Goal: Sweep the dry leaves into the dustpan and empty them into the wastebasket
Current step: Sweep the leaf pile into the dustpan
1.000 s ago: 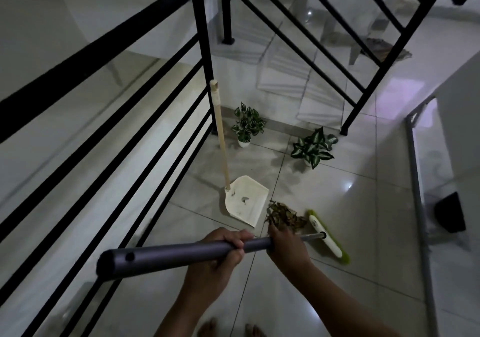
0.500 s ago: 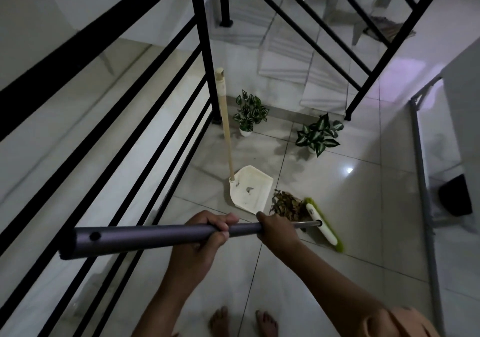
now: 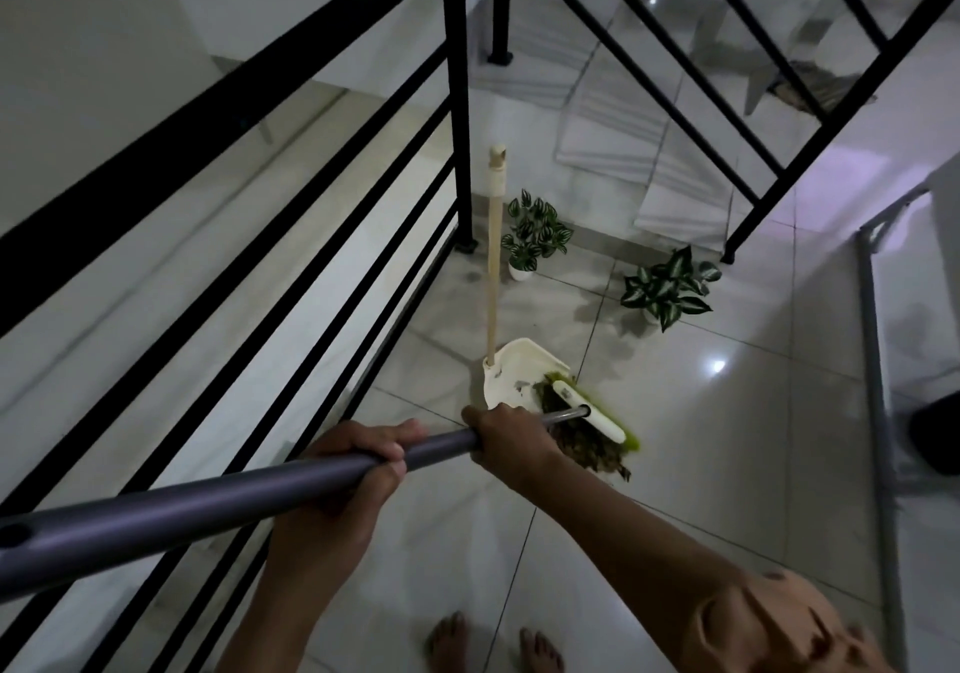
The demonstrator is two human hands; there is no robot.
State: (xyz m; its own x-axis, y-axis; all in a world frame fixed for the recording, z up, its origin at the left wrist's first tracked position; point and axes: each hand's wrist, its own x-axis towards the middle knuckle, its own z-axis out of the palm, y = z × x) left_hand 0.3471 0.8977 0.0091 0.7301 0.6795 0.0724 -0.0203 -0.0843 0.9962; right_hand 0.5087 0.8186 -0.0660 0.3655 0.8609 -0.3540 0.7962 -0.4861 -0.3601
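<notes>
Dry leaves (image 3: 589,451) lie heaped at the dustpan's (image 3: 511,379) open edge, a few bits inside it, under the broom head (image 3: 589,412). Both hands' fingers, left (image 3: 358,470) and right (image 3: 511,438), clamp the broom handle (image 3: 208,503).

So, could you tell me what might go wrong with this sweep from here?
1. The dustpan stands free with nobody holding it, so the broom head may shove it away.
2. Part of the dry leaves lies outside the pan's mouth and may be left on the floor.
</notes>
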